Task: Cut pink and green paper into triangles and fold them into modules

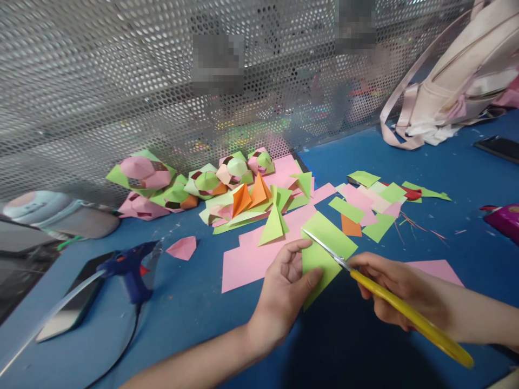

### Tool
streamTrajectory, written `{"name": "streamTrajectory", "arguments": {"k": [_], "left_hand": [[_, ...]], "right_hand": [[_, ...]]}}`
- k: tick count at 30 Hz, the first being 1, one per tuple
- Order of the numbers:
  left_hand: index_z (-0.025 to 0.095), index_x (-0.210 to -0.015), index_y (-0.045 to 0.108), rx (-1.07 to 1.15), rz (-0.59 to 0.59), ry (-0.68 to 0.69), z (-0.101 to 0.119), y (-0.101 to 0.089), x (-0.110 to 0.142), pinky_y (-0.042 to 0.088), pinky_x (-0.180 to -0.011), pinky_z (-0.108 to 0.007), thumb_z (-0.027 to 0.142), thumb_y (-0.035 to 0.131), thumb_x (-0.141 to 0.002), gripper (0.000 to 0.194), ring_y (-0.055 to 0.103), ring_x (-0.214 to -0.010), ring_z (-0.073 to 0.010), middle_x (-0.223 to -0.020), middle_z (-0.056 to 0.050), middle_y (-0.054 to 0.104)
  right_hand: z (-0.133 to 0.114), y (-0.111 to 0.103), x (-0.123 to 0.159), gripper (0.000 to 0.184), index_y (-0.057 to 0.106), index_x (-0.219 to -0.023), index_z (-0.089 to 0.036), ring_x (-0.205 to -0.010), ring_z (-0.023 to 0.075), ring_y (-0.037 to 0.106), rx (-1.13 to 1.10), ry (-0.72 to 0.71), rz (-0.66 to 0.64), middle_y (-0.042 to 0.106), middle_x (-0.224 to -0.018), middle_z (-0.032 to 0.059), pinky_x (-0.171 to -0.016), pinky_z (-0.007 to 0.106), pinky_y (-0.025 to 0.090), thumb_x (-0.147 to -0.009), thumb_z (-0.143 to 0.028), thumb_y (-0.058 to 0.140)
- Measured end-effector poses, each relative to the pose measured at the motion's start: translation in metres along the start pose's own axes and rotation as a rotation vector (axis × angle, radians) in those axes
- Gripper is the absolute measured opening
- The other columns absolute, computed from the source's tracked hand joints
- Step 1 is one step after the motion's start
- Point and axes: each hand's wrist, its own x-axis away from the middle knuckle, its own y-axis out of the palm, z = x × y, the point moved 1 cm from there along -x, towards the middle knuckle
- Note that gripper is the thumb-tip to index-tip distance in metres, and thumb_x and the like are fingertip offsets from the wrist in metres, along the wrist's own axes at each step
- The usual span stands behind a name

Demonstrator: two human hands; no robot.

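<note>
My left hand (287, 281) pinches a sheet of green paper (334, 237) by its lower left side, thumb on top. Yellow-handled scissors (397, 305) are in my right hand (389, 286), their blades lying across the green paper and pointing to the upper left. Whether the blades are parted is hard to make out. Just behind the hands lie pink paper sheets (245, 267) and a folded green piece (273, 224). Two folded orange pieces (259, 190) stand on the paper pile a little farther back.
A blue glue gun (132, 267) rests over a phone (77, 297) at the left of the blue table (190, 329). Folded paper balls (141, 175) line the perforated metal screen (162, 108). Paper scraps (379, 202) lie to the right, near a pink bag (446, 81) and another phone (498, 147).
</note>
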Motion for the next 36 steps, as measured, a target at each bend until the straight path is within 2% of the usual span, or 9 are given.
{"name": "streamTrajectory", "arguments": {"k": [5, 10, 18, 20, 22, 25, 28, 31, 36], "left_hand": [[0.022, -0.112, 0.051, -0.019, 0.008, -0.028, 0.002, 0.002, 0.002, 0.052, -0.073, -0.022, 0.015, 0.071, -0.080, 0.039, 0.066, -0.082, -0.0110, -0.101, -0.003, 0.068], [0.022, -0.112, 0.052, -0.032, 0.012, -0.017, 0.004, 0.005, 0.002, 0.051, -0.073, -0.021, 0.015, 0.072, -0.080, 0.038, 0.066, -0.085, -0.0107, -0.102, -0.003, 0.068], [0.023, -0.113, 0.051, -0.028, -0.035, -0.022, -0.002, -0.001, -0.001, 0.053, -0.075, -0.024, 0.016, 0.070, -0.081, 0.038, 0.066, -0.088, -0.0129, -0.101, -0.004, 0.068], [0.022, -0.113, 0.051, -0.036, -0.029, -0.024, -0.003, -0.002, -0.002, 0.053, -0.075, -0.023, 0.016, 0.070, -0.081, 0.038, 0.066, -0.087, -0.0124, -0.100, -0.004, 0.067], [0.022, -0.113, 0.052, -0.051, -0.020, -0.018, -0.003, -0.003, -0.003, 0.053, -0.074, -0.022, 0.016, 0.071, -0.081, 0.038, 0.065, -0.087, -0.0122, -0.100, -0.004, 0.066], [0.022, -0.113, 0.053, -0.095, 0.023, 0.039, -0.001, -0.005, -0.007, 0.055, -0.070, -0.023, 0.017, 0.072, -0.079, 0.040, 0.064, -0.087, -0.0139, -0.105, -0.004, 0.063], [0.024, -0.116, 0.053, -0.171, 0.090, 0.108, 0.002, -0.010, -0.013, 0.057, -0.064, -0.024, 0.016, 0.073, -0.076, 0.045, 0.062, -0.094, -0.0176, -0.115, -0.005, 0.057], [0.026, -0.122, 0.050, -0.232, 0.133, 0.142, 0.006, -0.016, -0.019, 0.056, -0.067, -0.024, 0.015, 0.071, -0.076, 0.052, 0.058, -0.107, -0.0209, -0.120, -0.006, 0.054], [0.027, -0.125, 0.048, -0.315, 0.137, 0.186, 0.007, -0.021, -0.023, 0.047, -0.097, -0.033, 0.013, 0.070, -0.075, 0.057, 0.050, -0.122, -0.0209, -0.125, -0.006, 0.054]], "right_hand": [[-0.011, 0.007, 0.003, 0.043, 0.052, -0.111, -0.024, -0.050, 0.0058, 0.042, -0.080, 0.076, -0.007, 0.050, -0.075, -0.0040, -0.038, 0.018, 0.029, -0.074, -0.037, 0.071], [-0.018, 0.012, 0.002, 0.033, 0.051, -0.086, -0.021, -0.040, 0.0058, 0.038, -0.254, 0.262, 0.045, 0.044, -0.060, -0.0059, -0.036, 0.019, 0.027, -0.085, -0.054, 0.054], [-0.001, -0.001, 0.001, 0.042, 0.054, -0.102, -0.022, -0.045, 0.0078, 0.047, -0.175, 0.199, 0.028, 0.057, -0.072, -0.0005, -0.037, 0.019, 0.033, -0.086, -0.061, 0.048], [-0.002, -0.001, -0.001, 0.044, 0.054, -0.103, -0.023, -0.043, 0.0088, 0.045, -0.023, 0.154, 0.082, 0.055, -0.069, -0.0011, -0.037, 0.021, 0.034, -0.088, -0.063, 0.041], [-0.004, -0.004, -0.002, 0.041, 0.056, -0.103, -0.024, -0.047, 0.0117, 0.050, 0.242, 0.002, 0.174, 0.057, -0.069, -0.0006, -0.040, 0.024, 0.039, -0.085, -0.060, 0.047], [-0.003, -0.017, -0.004, 0.041, 0.059, -0.111, -0.028, -0.073, 0.0209, 0.063, 0.682, -0.266, 0.342, 0.067, -0.091, 0.0042, -0.059, 0.030, 0.050, -0.074, -0.045, 0.068], [0.001, -0.037, -0.006, 0.047, 0.055, -0.123, -0.027, -0.089, 0.0279, 0.065, 1.179, -0.405, 0.511, 0.065, -0.115, 0.0085, -0.070, 0.037, 0.051, -0.077, -0.032, 0.064], [0.004, -0.054, -0.008, 0.046, 0.048, -0.131, -0.022, -0.079, 0.0271, 0.066, 1.537, -0.393, 0.632, 0.060, -0.122, 0.0134, -0.058, 0.035, 0.049, -0.087, -0.032, 0.055], [-0.002, -0.061, -0.008, 0.035, 0.055, -0.123, -0.014, -0.074, 0.0251, 0.064, 1.783, -0.309, 0.699, 0.060, -0.116, 0.0182, -0.052, 0.032, 0.044, -0.094, -0.030, 0.046]]}}
